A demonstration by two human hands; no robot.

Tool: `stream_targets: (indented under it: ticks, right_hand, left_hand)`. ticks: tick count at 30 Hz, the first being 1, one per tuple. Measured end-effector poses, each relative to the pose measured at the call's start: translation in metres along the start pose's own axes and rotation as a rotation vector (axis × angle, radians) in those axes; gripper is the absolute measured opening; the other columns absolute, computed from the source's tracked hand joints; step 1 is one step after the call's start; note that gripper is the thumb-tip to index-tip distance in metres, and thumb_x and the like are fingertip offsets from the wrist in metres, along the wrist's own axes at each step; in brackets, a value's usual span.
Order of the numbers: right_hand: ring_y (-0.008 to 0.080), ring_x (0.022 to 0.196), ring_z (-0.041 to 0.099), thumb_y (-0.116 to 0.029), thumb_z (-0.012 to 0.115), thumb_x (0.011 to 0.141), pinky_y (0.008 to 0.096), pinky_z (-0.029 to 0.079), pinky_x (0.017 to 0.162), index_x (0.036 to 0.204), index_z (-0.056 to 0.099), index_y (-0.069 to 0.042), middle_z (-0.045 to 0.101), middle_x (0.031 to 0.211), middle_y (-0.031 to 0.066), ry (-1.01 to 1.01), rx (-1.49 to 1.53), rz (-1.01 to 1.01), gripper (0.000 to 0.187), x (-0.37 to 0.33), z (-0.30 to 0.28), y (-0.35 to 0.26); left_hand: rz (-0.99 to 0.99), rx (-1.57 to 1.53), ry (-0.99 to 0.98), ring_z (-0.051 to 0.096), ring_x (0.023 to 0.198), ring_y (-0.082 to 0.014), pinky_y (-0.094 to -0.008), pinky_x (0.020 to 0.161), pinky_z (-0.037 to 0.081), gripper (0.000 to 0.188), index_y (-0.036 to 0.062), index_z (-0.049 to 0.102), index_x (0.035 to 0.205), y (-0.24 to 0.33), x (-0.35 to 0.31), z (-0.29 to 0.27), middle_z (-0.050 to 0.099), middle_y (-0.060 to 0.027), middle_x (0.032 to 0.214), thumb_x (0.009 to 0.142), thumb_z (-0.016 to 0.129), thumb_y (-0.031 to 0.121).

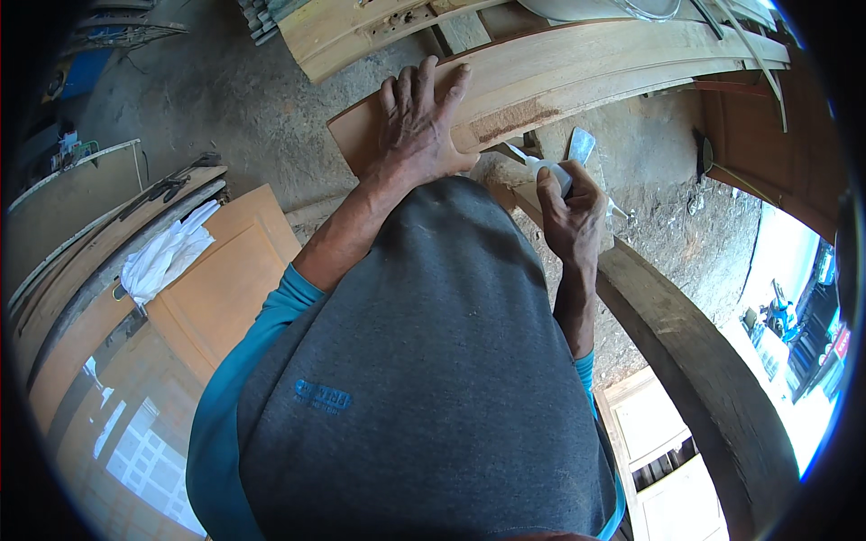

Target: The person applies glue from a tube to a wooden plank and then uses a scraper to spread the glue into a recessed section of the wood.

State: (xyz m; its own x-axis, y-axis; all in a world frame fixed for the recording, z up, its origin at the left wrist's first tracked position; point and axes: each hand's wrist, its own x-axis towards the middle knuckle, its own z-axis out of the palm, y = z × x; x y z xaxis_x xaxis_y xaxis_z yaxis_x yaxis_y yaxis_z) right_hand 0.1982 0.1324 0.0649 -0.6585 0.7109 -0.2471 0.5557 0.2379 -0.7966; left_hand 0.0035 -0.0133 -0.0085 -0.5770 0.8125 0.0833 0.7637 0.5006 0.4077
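Observation:
A long wooden board (577, 68) with a shaped edge lies across the upper part of the head view. My left hand (422, 126) presses on its left end, fingers spread over the top face and thumb at the near edge. My right hand (574, 209) is wrapped round a small whitish squeeze bottle (552, 171) with a pointed nozzle. The nozzle tip is close to the board's near edge; I cannot tell whether it touches. A rough brown patch (516, 119) runs along that edge, beside my left thumb.
Another pale plank (361, 32) lies beyond the board. A thick timber beam (695, 361) extends down the right side. To the left are a wooden panel (230, 270), a white cloth (170, 252) and stacked boards. Framed panels (645, 415) stand at lower right.

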Motion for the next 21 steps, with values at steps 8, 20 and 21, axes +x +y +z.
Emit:
stream_targets:
  ticks: [8,20,21]
  right_hand:
    - [0.0135,0.063,0.063,-0.021,0.073,0.097,0.0347,0.051,0.059,0.095,0.072,0.003,0.069,0.068,0.0113,0.009,-0.028,0.000,0.025,0.000,-0.003,-0.005]
    - [0.0164,0.065,0.065,-0.019,0.075,0.095,0.0364,0.053,0.064,0.099,0.074,0.004,0.069,0.071,0.0150,-0.097,-0.025,-0.020,0.023,-0.004,0.007,-0.012]
    - [0.0164,0.065,0.065,-0.019,0.075,0.095,0.0364,0.053,0.064,0.099,0.074,0.004,0.069,0.071,0.0152,-0.093,-0.023,-0.019,0.023,-0.004,0.007,-0.012]
  left_hand:
    - [-0.032,-0.031,-0.033,0.031,0.149,-0.0477,-0.0650,0.122,0.020,0.133,0.0216,0.031,0.170,0.002,0.000,-0.002,0.031,-0.0250,0.163,0.058,0.098,0.044]
    - [-0.021,-0.016,-0.022,0.034,0.147,-0.0480,-0.0650,0.121,0.021,0.132,0.0201,0.033,0.169,0.001,0.001,-0.002,0.033,-0.0248,0.161,0.057,0.096,0.045]
    - [-0.021,-0.017,-0.019,0.034,0.147,-0.0481,-0.0650,0.121,0.021,0.132,0.0200,0.033,0.169,0.001,0.001,-0.002,0.033,-0.0248,0.161,0.057,0.096,0.045]
